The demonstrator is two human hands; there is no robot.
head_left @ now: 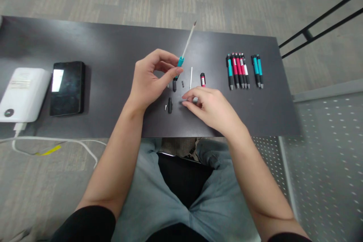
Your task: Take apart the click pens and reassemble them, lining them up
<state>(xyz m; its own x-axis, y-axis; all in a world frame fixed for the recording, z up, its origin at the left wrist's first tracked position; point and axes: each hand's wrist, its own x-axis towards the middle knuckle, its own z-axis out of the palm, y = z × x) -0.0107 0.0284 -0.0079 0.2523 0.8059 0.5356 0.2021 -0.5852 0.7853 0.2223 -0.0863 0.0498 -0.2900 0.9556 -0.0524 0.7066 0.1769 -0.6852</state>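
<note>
My left hand [153, 77] pinches a teal pen barrel [180, 61] between thumb and index finger above the table. A whitish ink refill [188, 41] sticks up out of that barrel, tilted to the right, its dark tip uppermost. Close to the tabletop, my right hand [208, 104] has thumb and index fingertips drawn together; what they hold is too small to name. Behind its fingers lies a second thin white refill [191, 77], partly hidden, with a red pen barrel piece [202, 79] beside it. Black pen parts [170, 105] and a small silver tip [165, 107] lie between my hands.
To the right, several assembled pens [238, 71] lie in a row, with two teal pens [256, 71] beyond them. At the left are a black phone-like device [67, 89] and a white power bank [24, 94] with a cable [53, 138]. The dark table [119, 49] ends near my lap.
</note>
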